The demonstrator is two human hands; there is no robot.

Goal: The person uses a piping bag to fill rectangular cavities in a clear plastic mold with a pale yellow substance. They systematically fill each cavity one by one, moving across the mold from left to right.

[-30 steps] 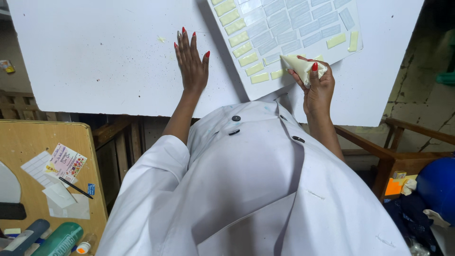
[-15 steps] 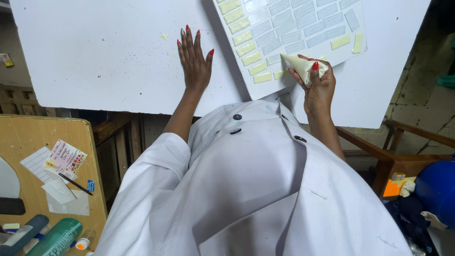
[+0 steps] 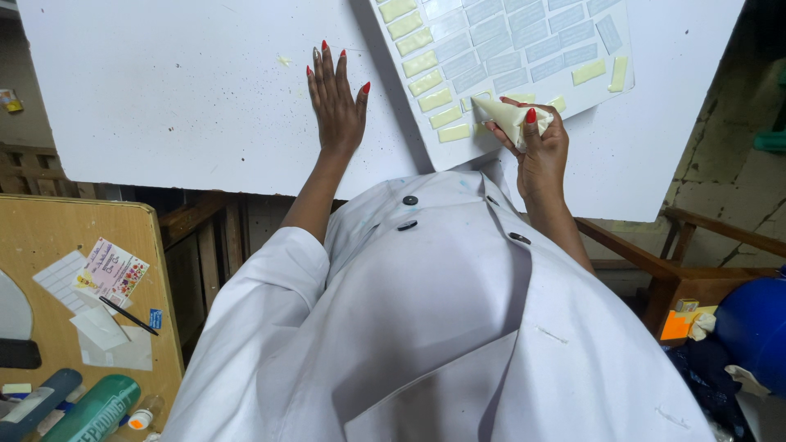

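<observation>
piping bag [image 3: 509, 117]: small cream cone, tip over the mould tray [image 3: 458, 49]
right hand [image 3: 536, 151]: your fist clamps the bag
left hand [image 3: 336, 102]: your palm flat, fingers spread, on white table [image 3: 164, 98]

1 view only, head-mounted, looking steeply down over the wearer's chest. White coat [image 3: 426, 327] fills the lower middle, very close to the lens. Facing forward onto a white table [image 3: 164, 106], seen near, from above. Left hand [image 3: 337, 106] and right hand [image 3: 536, 139] in the upper middle, at arm's length. Mould tray [image 3: 508, 57] cut by the top edge. Wooden board [image 3: 74, 286] low at left, further down. No 2nd view, so no shared part.
</observation>
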